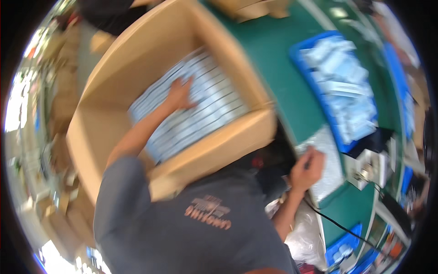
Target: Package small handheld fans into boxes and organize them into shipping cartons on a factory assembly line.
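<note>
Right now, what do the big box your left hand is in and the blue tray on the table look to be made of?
The big box looks like plain brown cardboard: matte tan walls with folded flaps. The blue tray seems to be moulded plastic, judging by its even bright colour and raised rim, though blur leaves that open. The left hand rests on pale flat packets.

We see a tan corrugated cardboard box (pixel 114 132) filled with pale blue flat packets (pixel 200 109) lined by dark stripes, a dark green tabletop (pixel 283 77), a bright blue plastic tray (pixel 315 86) of whitish-blue packets, and our grey shirt (pixel 182 228) with orange print
</note>
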Motion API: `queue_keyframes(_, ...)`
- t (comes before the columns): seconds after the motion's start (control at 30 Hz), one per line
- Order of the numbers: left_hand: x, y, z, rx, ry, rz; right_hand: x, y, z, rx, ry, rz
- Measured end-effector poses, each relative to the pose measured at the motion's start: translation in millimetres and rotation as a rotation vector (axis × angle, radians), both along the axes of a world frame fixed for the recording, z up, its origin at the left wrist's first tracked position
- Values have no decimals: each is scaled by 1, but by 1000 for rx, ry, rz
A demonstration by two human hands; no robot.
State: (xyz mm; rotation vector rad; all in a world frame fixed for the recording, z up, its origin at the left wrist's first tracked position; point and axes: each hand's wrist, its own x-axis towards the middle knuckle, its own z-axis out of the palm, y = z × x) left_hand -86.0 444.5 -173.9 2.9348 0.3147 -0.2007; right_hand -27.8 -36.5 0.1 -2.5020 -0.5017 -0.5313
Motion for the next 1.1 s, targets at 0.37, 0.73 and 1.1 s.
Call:
queue_keyframes(0.37,-22,-1,13,-62,81,98,-10,13,0,130,-11,-35)
queue_keyframes(0.73,-17,19,-1,12,52,9,0,5,-16,76,-24,51)
queue_keyframes(1.1,-18,3,22,139,163,18,-6,16,-9,161,48,64)
